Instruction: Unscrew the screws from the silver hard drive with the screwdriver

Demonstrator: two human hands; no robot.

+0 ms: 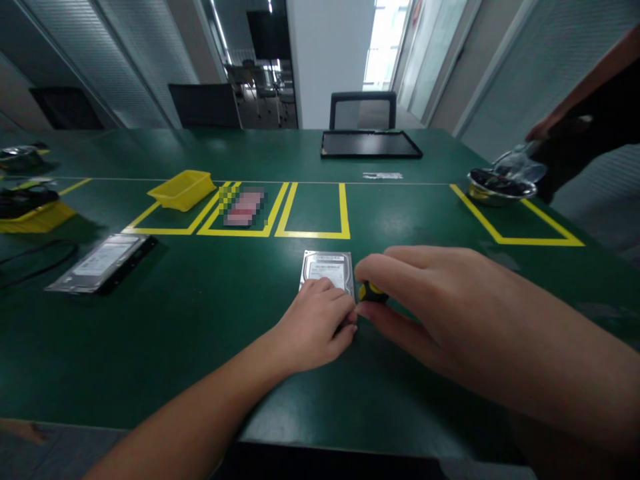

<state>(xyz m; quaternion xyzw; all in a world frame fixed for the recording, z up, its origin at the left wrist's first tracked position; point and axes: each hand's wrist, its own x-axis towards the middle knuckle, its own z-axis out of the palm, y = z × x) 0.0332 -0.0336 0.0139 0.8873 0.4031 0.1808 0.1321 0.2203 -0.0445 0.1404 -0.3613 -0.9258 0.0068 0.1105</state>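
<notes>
A silver hard drive (327, 262) with a white label lies on the green table in front of me. My left hand (320, 317) rests over its near part, fingers curled and gripping its right edge. Just to the right, my right hand (425, 293) is closed on a screwdriver (373, 293), of which only the black and yellow handle end shows between thumb and fingers. The rest of the tool and its tip are hidden by my hands.
Another hard drive (103, 261) lies to the left. Yellow tape outlines (313, 235) mark the table, with a yellow tray (183, 190) and a blurred-out pinkish item. A flat black screen panel (371, 144) lies at the back. At right, a person's hand (545, 127) is near a metal bowl (501, 187).
</notes>
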